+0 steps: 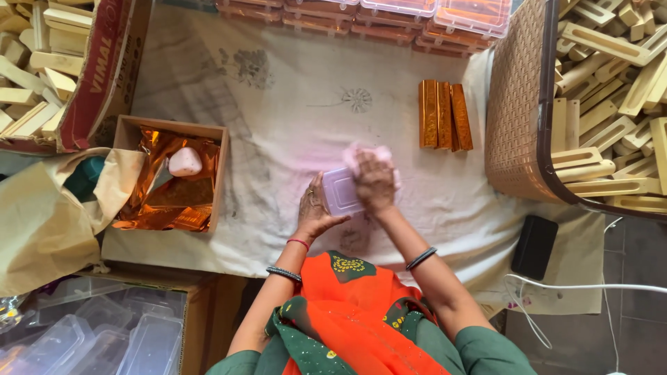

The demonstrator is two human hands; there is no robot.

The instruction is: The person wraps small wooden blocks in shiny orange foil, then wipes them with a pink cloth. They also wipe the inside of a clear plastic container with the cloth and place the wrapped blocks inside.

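Both hands meet over the white cloth [292, 132] at the middle of the table. The left hand [314, 210] grips the edge of a small clear plastic box [340, 191], fingers closed on it. The right hand [375, 182] presses a pink cloth [367, 154] on the box, seemingly clutching it. Three gold-wrapped bars [443, 114] lie nearby.

A small plastic box [342, 192] sits at the centre of the cloth-covered table [292, 125], between the left hand [314, 212] at 8 o'clock and the right hand [375, 182] on top at 3 o'clock. At 2 o'clock lie three foil-wrapped bars [443, 114]; at 9 o'clock a cardboard box [170, 173] holds foil sheets [174, 201]. A woven basket [517, 104] of wooden pieces [611, 104] stands at 3 o'clock, and stacked lidded boxes [389, 17] at 12.
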